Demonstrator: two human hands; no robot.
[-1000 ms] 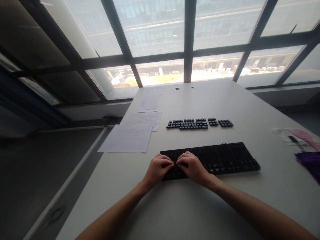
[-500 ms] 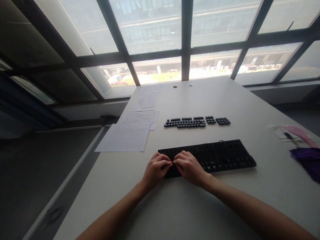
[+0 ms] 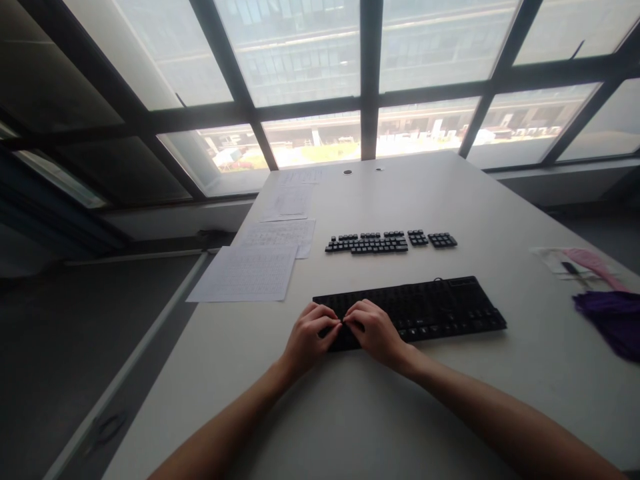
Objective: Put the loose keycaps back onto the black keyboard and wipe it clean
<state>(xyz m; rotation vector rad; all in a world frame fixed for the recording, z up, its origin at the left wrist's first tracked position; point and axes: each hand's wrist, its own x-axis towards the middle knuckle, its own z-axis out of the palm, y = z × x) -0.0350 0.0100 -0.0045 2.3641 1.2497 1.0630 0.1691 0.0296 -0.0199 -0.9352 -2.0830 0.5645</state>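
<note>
A black keyboard (image 3: pixel 440 307) lies at a slight slant on the white table. Caps show along its near edge, while most of its upper area looks dark and flat. Over its left end, my left hand (image 3: pixel 314 333) has thumb and fingers pinched together. Facing it, my right hand (image 3: pixel 373 328) pinches too, and the fingertips of both hands almost meet. A tiny dark spot shows between them, too small to name. Beyond the keyboard, loose black keycaps (image 3: pixel 380 245) lie in rows grouped like a keyboard layout.
Printed paper sheets (image 3: pixel 245 273) overlap along the table's left edge. On the right lie a purple cloth (image 3: pixel 607 320), a pink item (image 3: pixel 593 263) and a dark-handled tool (image 3: pixel 571 269). Two round cable holes sit near the far edge of the table (image 3: pixel 410 193), by the windows.
The whole view has shifted slightly. Both hands stay pinched at the left end of the keyboard, with their fingertips barely changed.
</note>
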